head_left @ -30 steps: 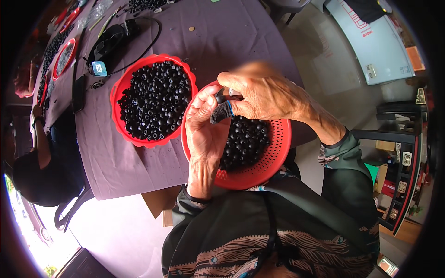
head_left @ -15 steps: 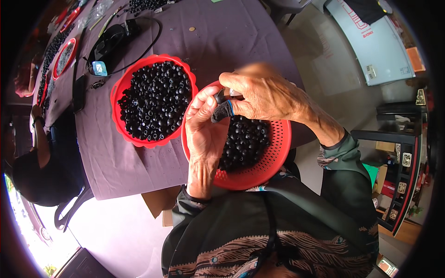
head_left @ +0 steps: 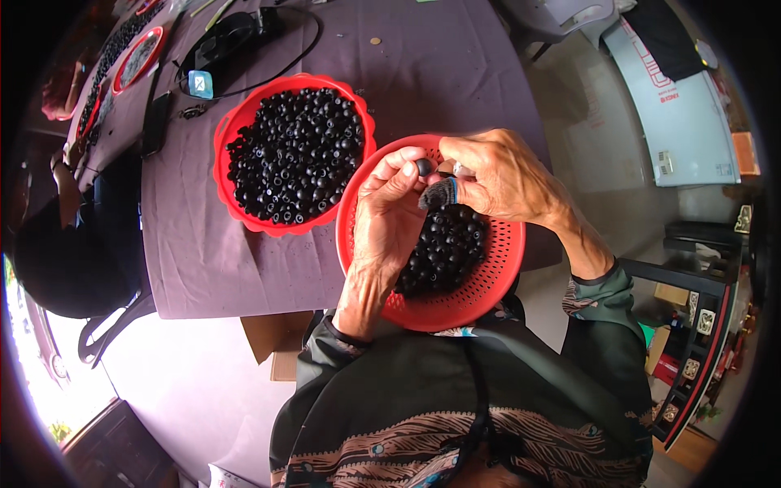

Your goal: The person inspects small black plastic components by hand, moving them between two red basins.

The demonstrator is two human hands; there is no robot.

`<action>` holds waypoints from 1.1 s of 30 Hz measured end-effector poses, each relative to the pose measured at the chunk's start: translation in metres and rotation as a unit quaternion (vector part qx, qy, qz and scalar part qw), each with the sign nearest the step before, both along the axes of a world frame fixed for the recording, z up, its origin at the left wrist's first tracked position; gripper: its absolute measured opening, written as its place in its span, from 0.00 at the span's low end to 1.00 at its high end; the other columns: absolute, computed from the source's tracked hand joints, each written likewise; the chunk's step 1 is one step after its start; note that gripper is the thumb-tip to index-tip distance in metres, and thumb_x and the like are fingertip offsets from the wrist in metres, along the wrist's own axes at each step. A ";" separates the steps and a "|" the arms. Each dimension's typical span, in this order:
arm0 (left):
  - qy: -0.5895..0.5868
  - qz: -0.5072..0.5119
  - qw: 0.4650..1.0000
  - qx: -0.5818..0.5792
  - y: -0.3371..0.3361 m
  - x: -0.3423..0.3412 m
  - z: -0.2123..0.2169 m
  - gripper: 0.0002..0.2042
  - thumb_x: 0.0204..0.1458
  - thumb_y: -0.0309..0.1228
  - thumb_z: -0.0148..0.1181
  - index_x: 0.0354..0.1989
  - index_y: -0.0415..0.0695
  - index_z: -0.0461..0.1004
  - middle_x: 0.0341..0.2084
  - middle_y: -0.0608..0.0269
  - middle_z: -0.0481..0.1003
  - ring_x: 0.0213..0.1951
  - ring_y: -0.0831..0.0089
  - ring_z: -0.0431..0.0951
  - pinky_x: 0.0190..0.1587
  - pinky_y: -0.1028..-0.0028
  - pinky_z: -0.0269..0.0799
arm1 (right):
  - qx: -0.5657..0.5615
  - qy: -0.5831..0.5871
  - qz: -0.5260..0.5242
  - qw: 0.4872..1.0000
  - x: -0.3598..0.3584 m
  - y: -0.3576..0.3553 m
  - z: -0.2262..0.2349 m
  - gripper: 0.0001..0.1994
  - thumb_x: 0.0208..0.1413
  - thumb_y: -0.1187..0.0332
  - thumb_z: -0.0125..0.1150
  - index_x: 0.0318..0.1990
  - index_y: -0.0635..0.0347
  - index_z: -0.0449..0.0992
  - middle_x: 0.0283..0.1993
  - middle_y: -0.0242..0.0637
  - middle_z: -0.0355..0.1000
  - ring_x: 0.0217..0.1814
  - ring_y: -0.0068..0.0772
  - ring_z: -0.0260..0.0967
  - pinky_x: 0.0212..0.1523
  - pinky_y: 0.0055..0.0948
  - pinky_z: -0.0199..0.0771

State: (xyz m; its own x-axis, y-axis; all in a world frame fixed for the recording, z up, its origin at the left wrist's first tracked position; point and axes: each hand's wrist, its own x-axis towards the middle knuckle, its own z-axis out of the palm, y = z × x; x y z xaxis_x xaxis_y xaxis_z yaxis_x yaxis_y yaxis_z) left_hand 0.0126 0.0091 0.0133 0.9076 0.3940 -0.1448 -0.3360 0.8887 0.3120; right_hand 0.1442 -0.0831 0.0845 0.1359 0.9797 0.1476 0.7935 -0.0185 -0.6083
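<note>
My left hand (head_left: 390, 195) pinches a small round black piece (head_left: 424, 167) between thumb and fingertips, above a red perforated basket (head_left: 498, 264). Close beside it, my right hand (head_left: 508, 179) is closed, its fingers bent round something mostly hidden; a pale, shiny bit shows between them. A dark knitted finger cover (head_left: 439, 193) with a blue edge sits on the right thumb. Many black round pieces (head_left: 443, 252) lie in the basket below both hands. To the left on the table, a scalloped red basin (head_left: 230, 203) holds more such pieces, several with pale-rimmed holes.
A purple cloth (head_left: 244, 281) covers the table. Farther back lie a black device with a cable (head_left: 232, 41), a phone-like dark slab (head_left: 157, 122) and another red tray (head_left: 138, 58). At the left edge another person's arm (head_left: 67, 183) shows. A dark shelf (head_left: 691, 325) stands right.
My hands have drawn slightly apart, and the black piece now shows clearly at the left fingertips. The whole view has shifted, so table and baskets appear farther right.
</note>
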 end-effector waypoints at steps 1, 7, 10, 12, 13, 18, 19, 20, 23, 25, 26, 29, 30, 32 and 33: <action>0.000 0.002 1.000 0.000 0.001 -0.001 -0.002 0.09 0.53 0.25 0.53 0.41 0.38 0.71 0.32 0.60 0.74 0.35 0.70 0.74 0.44 0.72 0.69 | -0.017 -0.021 -0.005 1.000 0.002 -0.001 -0.002 0.09 0.35 0.80 0.55 0.27 0.66 0.65 0.24 0.46 0.70 0.26 0.51 0.69 0.24 0.38 0.67; -0.065 0.015 0.997 -0.034 0.008 -0.002 -0.009 0.10 0.50 0.24 0.55 0.41 0.39 0.71 0.33 0.59 0.72 0.35 0.71 0.71 0.46 0.71 0.68 | -0.043 0.013 -0.012 0.999 0.000 0.001 -0.002 0.08 0.38 0.80 0.54 0.26 0.66 0.61 0.23 0.48 0.69 0.26 0.53 0.68 0.24 0.38 0.66; -0.069 0.009 0.997 -0.029 0.008 -0.001 -0.009 0.09 0.49 0.22 0.56 0.39 0.39 0.72 0.32 0.59 0.73 0.35 0.71 0.72 0.46 0.72 0.68 | -0.012 -0.026 -0.002 1.000 0.001 0.000 -0.003 0.08 0.38 0.81 0.53 0.26 0.66 0.61 0.23 0.49 0.69 0.25 0.53 0.67 0.24 0.38 0.66; -0.003 0.033 0.999 -0.004 0.003 0.002 -0.006 0.07 0.47 0.20 0.57 0.36 0.38 0.73 0.30 0.60 0.75 0.34 0.71 0.75 0.43 0.74 0.69 | -0.017 -0.031 -0.008 0.999 0.002 -0.002 -0.005 0.08 0.38 0.81 0.53 0.26 0.66 0.60 0.23 0.49 0.68 0.25 0.53 0.67 0.23 0.38 0.66; 0.008 0.033 0.999 0.019 0.002 0.002 -0.006 0.07 0.47 0.20 0.56 0.36 0.38 0.73 0.30 0.60 0.75 0.34 0.72 0.75 0.43 0.75 0.69 | -0.022 -0.037 -0.016 0.999 0.003 -0.003 -0.006 0.08 0.38 0.81 0.53 0.26 0.66 0.60 0.22 0.49 0.67 0.24 0.54 0.66 0.23 0.38 0.65; 0.055 0.040 0.996 0.065 0.004 -0.001 -0.013 0.06 0.47 0.20 0.56 0.35 0.38 0.73 0.29 0.61 0.75 0.34 0.73 0.74 0.40 0.76 0.70 | -0.019 -0.014 -0.021 1.000 0.005 -0.005 -0.011 0.08 0.38 0.80 0.53 0.26 0.67 0.61 0.21 0.50 0.65 0.23 0.54 0.64 0.22 0.39 0.63; 0.060 0.032 0.993 0.092 0.005 -0.003 -0.014 0.06 0.47 0.20 0.56 0.35 0.38 0.73 0.30 0.61 0.75 0.34 0.73 0.74 0.38 0.75 0.70 | -0.020 -0.004 -0.027 0.999 0.006 -0.005 -0.012 0.07 0.38 0.80 0.53 0.27 0.67 0.61 0.21 0.50 0.65 0.23 0.54 0.64 0.22 0.38 0.63; 0.064 0.025 0.991 0.119 0.005 -0.004 -0.015 0.06 0.47 0.21 0.57 0.35 0.38 0.73 0.30 0.62 0.75 0.34 0.74 0.74 0.37 0.75 0.71 | -0.020 -0.004 -0.027 0.999 0.005 -0.006 -0.011 0.07 0.38 0.80 0.53 0.27 0.67 0.61 0.21 0.50 0.65 0.23 0.54 0.64 0.22 0.38 0.63; 0.195 0.013 0.911 0.364 0.001 -0.010 0.001 0.06 0.46 0.22 0.59 0.34 0.38 0.74 0.31 0.60 0.75 0.33 0.70 0.76 0.36 0.73 0.72 | -0.067 -0.011 -0.038 0.997 0.006 -0.005 -0.007 0.08 0.38 0.80 0.53 0.28 0.68 0.63 0.23 0.51 0.68 0.24 0.53 0.65 0.23 0.37 0.65; 0.211 0.018 0.808 0.549 0.006 -0.015 -0.004 0.07 0.45 0.22 0.60 0.33 0.38 0.74 0.31 0.59 0.75 0.33 0.68 0.76 0.36 0.72 0.72 | -0.020 0.018 -0.020 0.999 0.007 -0.005 -0.009 0.08 0.40 0.78 0.55 0.27 0.68 0.63 0.24 0.51 0.69 0.24 0.53 0.66 0.24 0.36 0.67; 0.218 0.022 0.669 0.710 0.008 -0.018 -0.005 0.07 0.43 0.21 0.61 0.32 0.38 0.74 0.32 0.58 0.74 0.32 0.65 0.76 0.36 0.71 0.73 | -0.019 0.018 -0.019 0.999 0.006 -0.004 -0.009 0.08 0.40 0.78 0.55 0.27 0.68 0.63 0.24 0.51 0.69 0.24 0.53 0.66 0.24 0.36 0.67; 0.236 0.056 0.664 0.707 0.009 -0.021 0.002 0.08 0.40 0.20 0.63 0.32 0.39 0.75 0.31 0.57 0.74 0.32 0.61 0.76 0.33 0.70 0.73 | -0.024 0.020 -0.025 0.999 0.008 -0.006 -0.012 0.09 0.41 0.75 0.57 0.27 0.68 0.62 0.24 0.51 0.69 0.24 0.53 0.66 0.25 0.37 0.66; 0.239 0.094 0.656 0.710 0.014 -0.024 0.005 0.09 0.40 0.20 0.63 0.32 0.39 0.75 0.30 0.57 0.74 0.32 0.62 0.76 0.33 0.70 0.73 | -0.022 0.018 -0.026 0.999 0.009 -0.007 -0.016 0.10 0.42 0.74 0.58 0.27 0.68 0.62 0.23 0.51 0.69 0.23 0.53 0.66 0.24 0.37 0.66; 0.311 0.143 0.592 0.730 0.041 -0.026 0.011 0.07 0.41 0.20 0.61 0.31 0.41 0.76 0.27 0.55 0.74 0.28 0.60 0.76 0.31 0.69 0.73 | -0.017 0.016 -0.027 0.999 0.010 -0.010 -0.018 0.11 0.42 0.73 0.58 0.26 0.68 0.62 0.23 0.51 0.69 0.23 0.53 0.65 0.24 0.37 0.66; 0.287 0.184 0.522 0.782 0.063 -0.027 0.001 0.07 0.42 0.21 0.59 0.31 0.40 0.76 0.27 0.53 0.74 0.28 0.59 0.76 0.30 0.68 0.72 | -0.025 0.017 -0.029 0.999 0.010 -0.010 -0.019 0.11 0.43 0.72 0.59 0.26 0.67 0.62 0.23 0.51 0.69 0.23 0.53 0.66 0.24 0.37 0.66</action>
State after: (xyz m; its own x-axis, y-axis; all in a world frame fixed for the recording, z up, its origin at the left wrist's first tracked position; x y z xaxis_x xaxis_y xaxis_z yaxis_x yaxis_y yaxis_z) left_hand -0.0145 0.0716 0.0143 0.7128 0.5708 0.4075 0.1545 -0.6945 0.7027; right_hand 0.1545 -0.0928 0.0655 0.1963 0.9761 0.0933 0.7698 -0.0944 -0.6313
